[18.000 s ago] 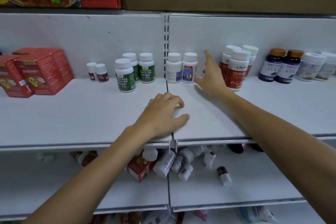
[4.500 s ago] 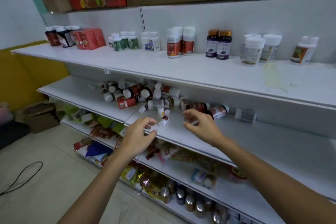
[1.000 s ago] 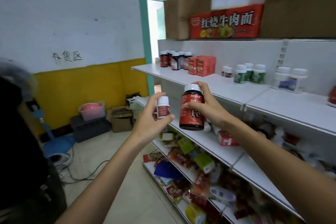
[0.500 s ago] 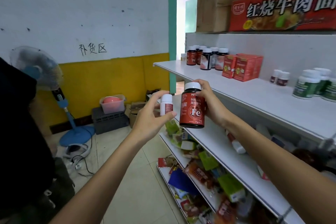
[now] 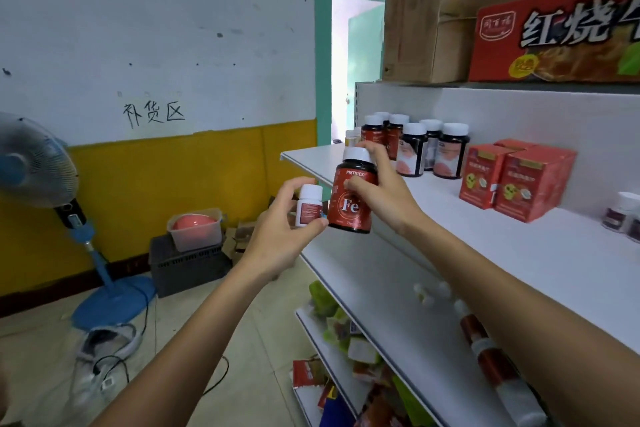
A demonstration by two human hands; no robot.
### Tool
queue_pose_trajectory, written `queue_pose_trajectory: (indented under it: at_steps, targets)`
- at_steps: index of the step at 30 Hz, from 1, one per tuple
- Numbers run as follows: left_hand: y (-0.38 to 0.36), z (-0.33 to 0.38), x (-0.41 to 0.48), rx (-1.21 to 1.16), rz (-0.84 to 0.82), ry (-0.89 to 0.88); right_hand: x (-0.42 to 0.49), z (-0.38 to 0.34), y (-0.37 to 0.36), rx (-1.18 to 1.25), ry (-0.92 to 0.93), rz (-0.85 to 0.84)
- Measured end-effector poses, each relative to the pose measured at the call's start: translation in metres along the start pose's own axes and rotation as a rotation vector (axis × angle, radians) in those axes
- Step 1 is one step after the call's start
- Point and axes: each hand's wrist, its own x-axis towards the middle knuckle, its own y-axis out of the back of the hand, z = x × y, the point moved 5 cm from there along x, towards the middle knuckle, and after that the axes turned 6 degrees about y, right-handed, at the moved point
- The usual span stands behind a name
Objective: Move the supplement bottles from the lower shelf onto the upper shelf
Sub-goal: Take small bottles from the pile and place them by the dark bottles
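In the head view, the right hand (image 5: 388, 201) held a red bottle (image 5: 349, 215) upright, fingers curled round its back and cap, thumb across the label. The left hand (image 5: 284, 236) pinched a small white bottle (image 5: 308, 206) between thumb and fingertips, also upright, just beside the red one.

Both bottles hung in the air off the near end of the upper shelf (image 5: 519, 246), at about its height. A group of dark bottles (image 5: 415, 149) stood on that shelf ahead and to the right, with red boxes (image 5: 516, 180) further along. The right hand was nearer the shelf, so its bottle seemed likely to be set down first, cap up. More bottles (image 5: 478, 329) lay tipped on the lower shelf (image 5: 374, 281).
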Motion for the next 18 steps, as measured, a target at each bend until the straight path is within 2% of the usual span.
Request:
queue_pose_trajectory:
  at_steps: [3,9,15,18]
  targets:
    - [0.003,-0.025,0.047,-0.028,-0.007,0.000,0.039,0.022,-0.001,-0.065,0.016,0.127]
    - [-0.014,-0.071,0.158,-0.076,-0.152,-0.063,0.119,0.073,0.002,-0.321,0.014,0.262]
    - [-0.026,-0.109,0.262,-0.026,-0.387,-0.110,0.163,0.119,0.009,-0.542,-0.155,0.451]
    - [-0.028,-0.115,0.307,-0.079,-0.437,-0.140,0.179,0.129,0.011,-0.662,-0.187,0.484]
